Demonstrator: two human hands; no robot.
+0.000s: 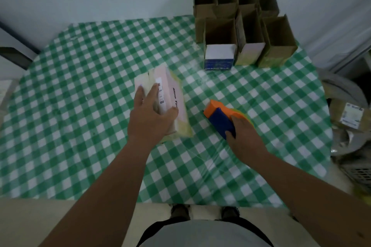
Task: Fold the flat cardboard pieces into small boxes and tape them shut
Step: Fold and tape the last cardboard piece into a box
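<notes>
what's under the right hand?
The right hand grips an orange-and-blue plastic tape dispenser resting on the green-and-white checked tablecloth. A yellow-green edge shows beside the hand; the dispenser's rear end is covered, so any tape roll cannot be seen.

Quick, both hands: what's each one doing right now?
Left hand: grips the pink box, fingers over the top, thumb on the near side.
Right hand: closed around the tape dispenser on the table.

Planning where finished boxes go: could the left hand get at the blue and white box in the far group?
Probably yes: the left hand grips the pink box, but bare tablecloth lies between it and the blue and white box.
</notes>
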